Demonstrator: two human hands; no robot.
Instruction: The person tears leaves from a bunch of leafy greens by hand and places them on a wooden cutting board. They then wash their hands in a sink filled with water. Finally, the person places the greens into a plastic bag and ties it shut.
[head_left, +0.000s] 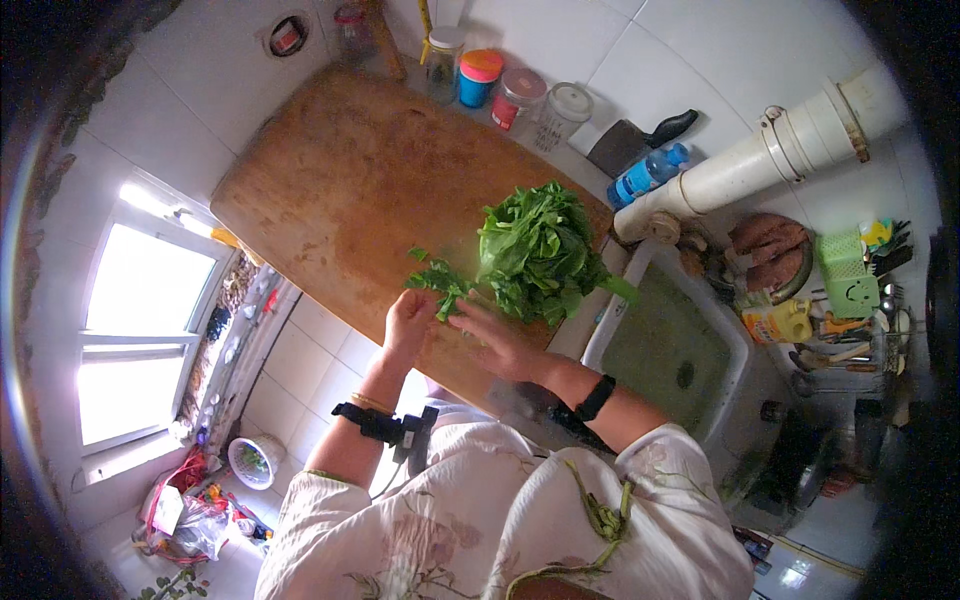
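A large heap of leafy green vegetables (536, 251) lies on the wooden cutting board (360, 180), near its right edge. My left hand (409, 322) is closed at the board's front edge, its fingertips at a small leafy sprig (439, 281) that it seems to pinch. Beside it, my right hand (495, 341) reaches in with fingers extended, slightly blurred, close to the same sprig. I see nothing clearly held in the right hand. From the heap, one green stem (621, 286) sticks out towards the sink.
Right of the board is a sink (667, 352) holding water. Jars (517, 97), a cleaver (619, 148) and a blue bottle (646, 176) line the back wall. A thick white pipe (750, 161) slants above the sink. A white basket (255, 461) stands on the floor, left.
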